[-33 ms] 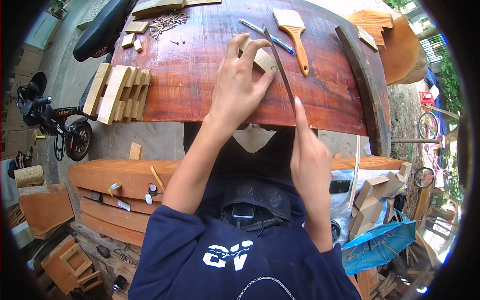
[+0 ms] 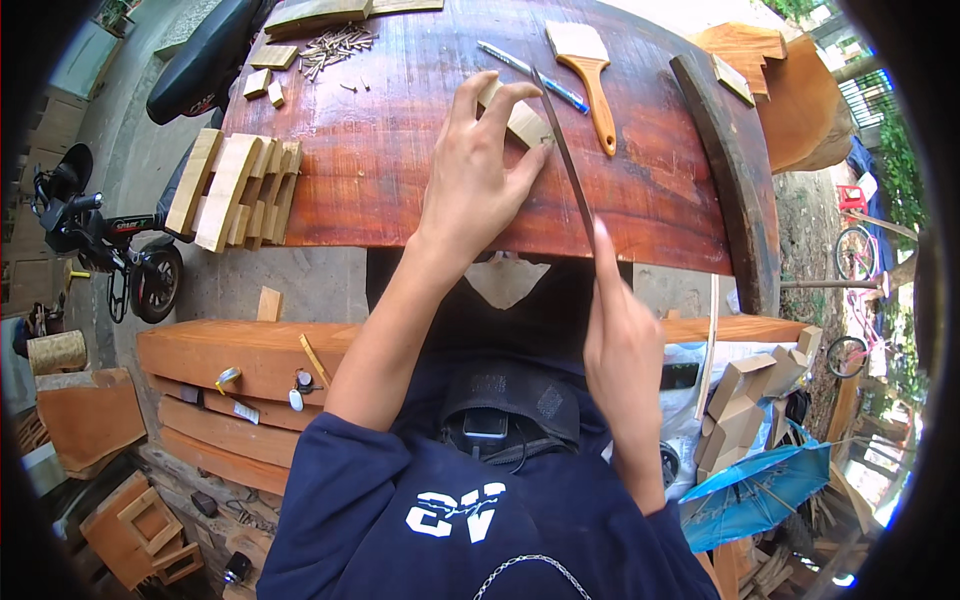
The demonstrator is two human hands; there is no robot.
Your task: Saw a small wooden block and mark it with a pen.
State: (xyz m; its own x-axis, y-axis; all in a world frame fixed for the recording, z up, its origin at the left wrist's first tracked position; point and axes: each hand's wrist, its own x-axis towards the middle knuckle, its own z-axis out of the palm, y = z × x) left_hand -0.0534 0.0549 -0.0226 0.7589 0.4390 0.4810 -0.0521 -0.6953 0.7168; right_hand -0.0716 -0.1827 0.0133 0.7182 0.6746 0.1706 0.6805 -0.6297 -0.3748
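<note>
My left hand [image 2: 480,170] presses a small pale wooden block [image 2: 527,124] down on a glossy red-brown wooden tabletop [image 2: 400,160], fingers spread over the block. My right hand [image 2: 625,350] grips the near end of a long thin metal file [image 2: 568,160]. The file runs away from me, and its blade lies along the right side of the block. My right index finger stretches along the file's shaft.
A wooden-handled paintbrush [image 2: 590,70] and a blue pen [image 2: 530,62] lie beyond the block. At the table's left are stacked pale wood pieces [image 2: 235,190] and a pile of small pegs [image 2: 335,45]; a dark curved timber [image 2: 730,170] is at its right. Planks [image 2: 230,360] and a motorbike [image 2: 100,240] are below left.
</note>
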